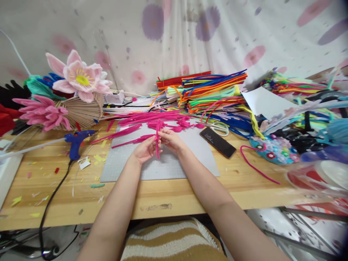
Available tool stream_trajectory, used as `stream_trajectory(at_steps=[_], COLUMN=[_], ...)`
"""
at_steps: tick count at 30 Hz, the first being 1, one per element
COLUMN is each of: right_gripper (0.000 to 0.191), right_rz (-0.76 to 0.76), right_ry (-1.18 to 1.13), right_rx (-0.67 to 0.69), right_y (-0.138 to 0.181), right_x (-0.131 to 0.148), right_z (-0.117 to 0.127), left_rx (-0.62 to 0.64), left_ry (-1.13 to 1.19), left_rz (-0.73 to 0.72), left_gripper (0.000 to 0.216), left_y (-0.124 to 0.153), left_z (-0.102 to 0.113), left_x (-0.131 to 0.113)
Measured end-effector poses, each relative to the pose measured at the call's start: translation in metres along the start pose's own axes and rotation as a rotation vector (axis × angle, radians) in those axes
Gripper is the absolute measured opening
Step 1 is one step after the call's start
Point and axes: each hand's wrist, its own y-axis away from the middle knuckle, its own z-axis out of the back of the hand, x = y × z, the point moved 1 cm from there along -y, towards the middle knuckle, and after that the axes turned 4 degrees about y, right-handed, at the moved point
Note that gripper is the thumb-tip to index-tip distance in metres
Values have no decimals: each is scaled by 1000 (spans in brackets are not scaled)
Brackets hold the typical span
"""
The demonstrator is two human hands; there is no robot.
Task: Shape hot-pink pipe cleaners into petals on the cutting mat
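My left hand (146,148) and my right hand (170,139) meet over the grey cutting mat (122,167). Both are closed on one magenta pipe cleaner piece (158,127), bent into a narrow loop at the top with a tail hanging down below my fingers. Behind my hands lie a bundle of straight magenta pipe cleaners (152,116) and several bent magenta pieces (185,122). To the left, more magenta pipe cleaners (126,131) spread across the mat's edge. My fingertips partly hide the middle of the held piece.
A blue glue gun (75,143) lies left, its black cord running off the table. A phone (217,142) and scissors (220,128) sit right of the mat. Colourful pipe cleaner bundles (212,88) line the back. A pink flower (81,78) stands back left; a clear cup (318,177) is far right.
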Motion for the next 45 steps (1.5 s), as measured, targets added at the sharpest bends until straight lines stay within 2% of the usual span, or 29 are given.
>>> stream_trajectory(at_steps=[4, 11, 15, 18, 20, 21, 23, 27, 30, 32, 36, 40, 42, 45], right_gripper=[30, 28, 30, 28, 25, 23, 21, 32, 33, 36, 40, 40, 39, 36], right_rz=[19, 74, 124, 131, 123, 107, 42, -93, -82, -66, -38, 12, 34, 81], right_ry=[22, 174, 318, 442, 483, 470, 370, 103, 44, 65, 172, 326, 437, 656], right_rx=[10, -104, -239, -367, -398, -377, -253, 40, 70, 57, 20, -51, -103, -232], right_y=[1, 2, -4, -9, -11, -11, -9, -6, -6, -6, -6, -7, -10, -14], right_x=[-1, 7, 8, 6, 6, 6, 8, 13, 16, 19, 25, 27, 27, 27], right_z=[2, 1, 2, 3, 5, 6, 9, 14, 12, 8, 0, 0, 1, 0], left_rx=[-40, -23, -138, -304, -404, -423, -382, -151, -52, -34, -3, -5, -49, -188], left_ry=[-78, -352, -740, -1153, -1281, -1267, -1094, -538, -344, -305, -340, -493, -636, -965], left_rz=[-84, -243, -436, -616, -698, -704, -632, -347, -200, -175, -177, -202, -245, -385], left_gripper=[6, 22, 17, 10, 10, 11, 13, 19, 16, 17, 21, 22, 19, 17], left_y=[-2, 0, 0, 0, -2, -3, -5, -4, 2, 6, 10, 12, 11, 7], left_z=[1, -1, -7, -15, -19, -20, -21, -23, -23, -20, -15, -17, -20, -24], left_x=[1, -3, -6, -6, -6, -6, -5, -5, -7, -8, -12, -16, -16, -14])
